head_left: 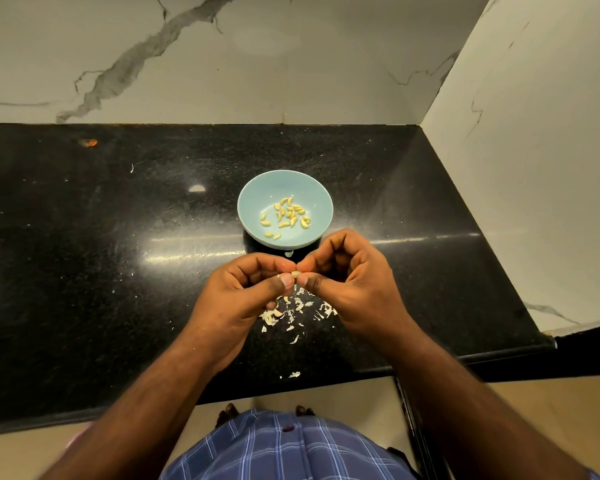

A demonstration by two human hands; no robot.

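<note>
A small pale garlic clove (295, 274) sits pinched between the two hands, held above the black stone desk (118, 237) just in front of the bowl. The left hand (246, 292) grips it from its side, thumb and curled fingers (284, 281) closed on one end. The right hand (347, 282) meets it from the other side, with thumb and forefinger tips pressed to the opposite end and the remaining fingers bent loosely above. The fingertips of both hands nearly touch around the clove, so only a sliver of it shows between them. Directly beneath the hands, white papery skins (298, 306) lie scattered on the desk, and a few stray flakes lie nearer the front edge. Just beyond the hands stands a light blue bowl (253, 188), resting on the desk and holding a loose cluster of peeled yellowish cloves (288, 216) at its bottom. A white marble-patterned wall (257, 64) with grey veins rises behind the desk and along its right side. A small orange speck (90, 143) lies near the far left of the desk. A blue checked garment (284, 448) shows at the bottom of the view.
</note>
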